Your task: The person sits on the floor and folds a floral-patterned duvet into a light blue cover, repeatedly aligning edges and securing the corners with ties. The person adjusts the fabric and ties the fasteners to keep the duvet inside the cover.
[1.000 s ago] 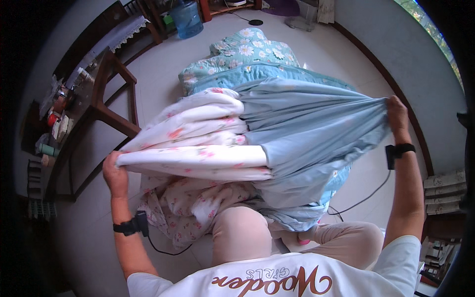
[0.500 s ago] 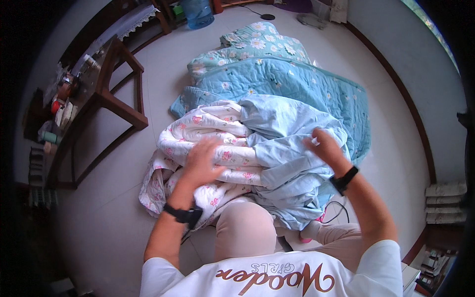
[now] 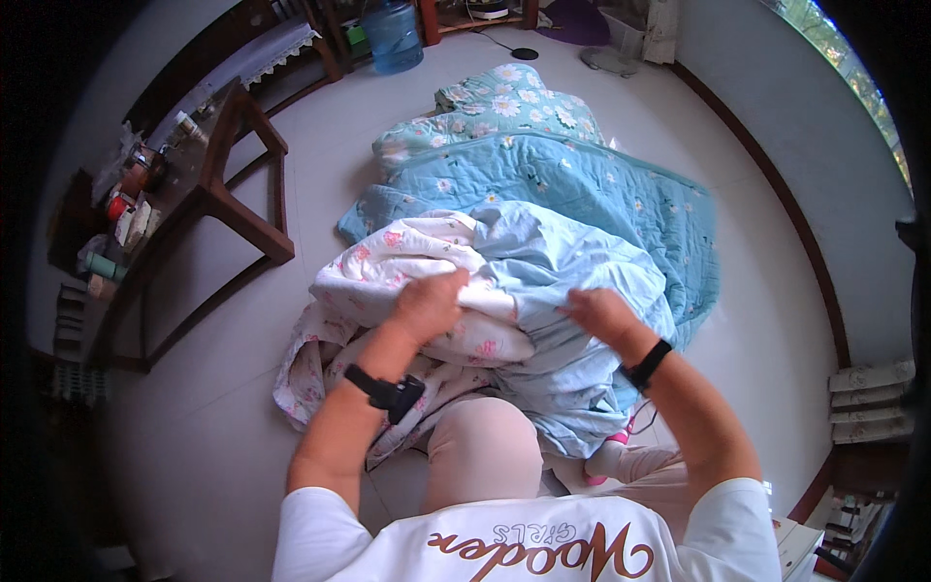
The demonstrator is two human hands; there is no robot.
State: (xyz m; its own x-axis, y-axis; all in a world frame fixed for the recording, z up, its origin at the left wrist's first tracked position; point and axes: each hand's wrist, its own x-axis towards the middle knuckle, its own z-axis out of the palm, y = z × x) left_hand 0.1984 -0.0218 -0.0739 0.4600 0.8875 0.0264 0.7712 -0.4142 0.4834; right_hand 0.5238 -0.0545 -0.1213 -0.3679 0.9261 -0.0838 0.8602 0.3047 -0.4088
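Observation:
A bunched white quilt with pink flowers lies in front of my knee, its folds running into a light blue cloth. Whether the two are sewn together I cannot tell. My left hand is closed on a fold of the white quilt near the middle of the heap. To the right, the fingers of my right hand pinch the light blue cloth. Beyond the heap, a teal quilt with small daisies lies spread on the floor, and a green daisy-print quilt is piled at its far side.
At the left stands a dark wooden table with jars and packets on it. A blue water jug sits on the floor at the far left. The wall runs along the right. My knee is close to the heap.
Both hands have moved inward, closer together, and closed on the cloth. The heap's folds between them have shifted and bunched up. The view has tilted slightly.

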